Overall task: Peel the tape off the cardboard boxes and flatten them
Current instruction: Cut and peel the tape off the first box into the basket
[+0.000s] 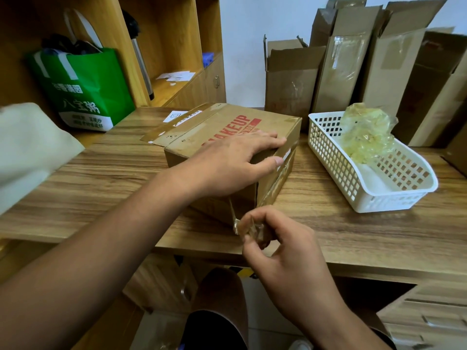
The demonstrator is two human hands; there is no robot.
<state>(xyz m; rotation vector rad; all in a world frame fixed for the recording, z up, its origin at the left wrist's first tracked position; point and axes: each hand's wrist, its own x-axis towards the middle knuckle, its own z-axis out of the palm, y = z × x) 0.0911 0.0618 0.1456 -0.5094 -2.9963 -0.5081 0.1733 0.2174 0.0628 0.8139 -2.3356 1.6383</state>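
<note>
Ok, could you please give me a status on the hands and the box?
Left hand flat on cardboard box, steadying. Right hand pinching tape strip, part peeled off box corner. Nothing in the way.

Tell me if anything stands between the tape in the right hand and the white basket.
Nothing visible does. Only wooden table lies between the right hand, pinching the clear brown tape, and the white plastic basket. The tape's other end sticks to the brown cardboard box.

brown box [227, 127] with red lettering, white lattice basket [358, 178] holding yellowish clear tape wad [366, 132], green bag [86, 89] with white print, wood-grain desk [101, 173]
</note>
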